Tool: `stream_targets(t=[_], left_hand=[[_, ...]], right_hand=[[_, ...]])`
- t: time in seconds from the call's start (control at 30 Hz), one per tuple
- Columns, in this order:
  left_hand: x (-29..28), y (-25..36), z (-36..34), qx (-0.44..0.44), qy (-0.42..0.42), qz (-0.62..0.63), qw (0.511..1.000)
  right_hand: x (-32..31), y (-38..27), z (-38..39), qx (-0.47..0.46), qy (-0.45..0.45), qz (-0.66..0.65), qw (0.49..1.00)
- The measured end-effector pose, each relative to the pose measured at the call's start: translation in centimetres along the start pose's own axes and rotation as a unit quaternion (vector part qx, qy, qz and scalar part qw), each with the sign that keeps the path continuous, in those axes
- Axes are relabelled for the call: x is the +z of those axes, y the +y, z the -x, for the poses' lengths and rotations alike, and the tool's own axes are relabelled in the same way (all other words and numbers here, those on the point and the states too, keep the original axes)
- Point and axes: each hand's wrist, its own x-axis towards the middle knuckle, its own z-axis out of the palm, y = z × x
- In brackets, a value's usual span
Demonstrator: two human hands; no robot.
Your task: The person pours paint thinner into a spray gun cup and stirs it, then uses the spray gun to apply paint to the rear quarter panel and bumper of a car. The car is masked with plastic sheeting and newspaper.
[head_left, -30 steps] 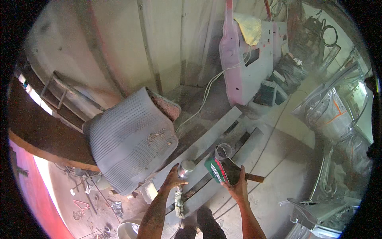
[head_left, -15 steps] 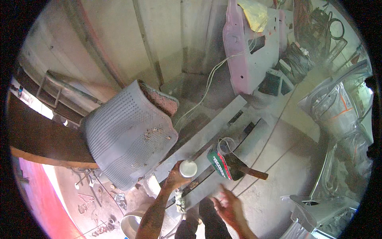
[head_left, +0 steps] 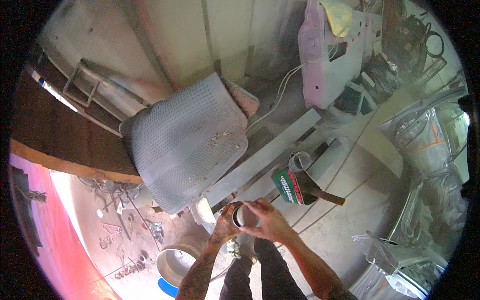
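Note:
Low in front of me, my left hand [head_left: 224, 229] grips what looks like a spray gun with a round cup on top; the gun's body is mostly hidden by the hand. My right hand [head_left: 272, 222] closes its thumb and fingers around the cup's pale round lid [head_left: 248, 217]. That lid sits tilted, with a dark gap along its left side. Below the hands shows a pale wrapped piece [head_left: 233, 247] with a hose. To the right of my hands stands a green tin [head_left: 286, 188], bearing a clear plastic cup [head_left: 300, 161] and a brown stick [head_left: 327, 196].
A grey perforated mat [head_left: 185, 135] drapes at the left. Long grey panels [head_left: 265, 155] lie beyond my hands. An off-white bucket [head_left: 166, 260] stands at the lower left. A pinkish-grey door panel [head_left: 320, 65] leans at the back; plastic-wrapped parts [head_left: 425, 135] line the right.
My right hand has come up from the lower right onto the lid. The lid now tilts and the dark gap shows. The view has shifted, moving the surroundings rightward.

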Motion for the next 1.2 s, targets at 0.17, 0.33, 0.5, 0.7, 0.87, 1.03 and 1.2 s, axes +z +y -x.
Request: stream_targets(t=[0.17, 0.33, 0.5, 0.7, 0.87, 1.03, 1.2], left_hand=[[-1.0, -1.6, 0.9, -0.046, -0.033, 0.040, 0.998], [-1.8, -2.7, 0.6, 0.002, -0.021, -0.011, 1.000], [-1.6, -3.4, 0.5, -0.051, -0.029, 0.077, 0.995], [-0.8, -3.5, 0.1, -0.056, -0.009, 0.156, 0.986], [-0.4, -1.9, -0.9, -0.021, -0.010, 0.104, 0.994], [1.2, -0.6, -2.0, -0.024, 0.015, 0.091, 0.995], [2.1, -0.9, -2.7, -0.022, 0.021, 0.056, 0.998]], right_hand=[[2.0, 7.9, -0.9, 0.197, 0.078, -0.104, 0.972], [15.2, 18.4, -1.7, 0.178, 0.074, 0.113, 0.975], [21.2, 22.4, -0.2, 0.228, 0.011, 0.146, 0.963], [18.3, 18.0, -0.6, 0.188, 0.104, 0.210, 0.954], [5.7, 9.0, 1.1, 0.185, 0.282, 0.089, 0.937], [-4.6, 7.9, -1.8, 0.170, 0.370, 0.236, 0.882], [-6.3, 7.8, -1.5, 0.144, 0.408, 0.100, 0.896]])
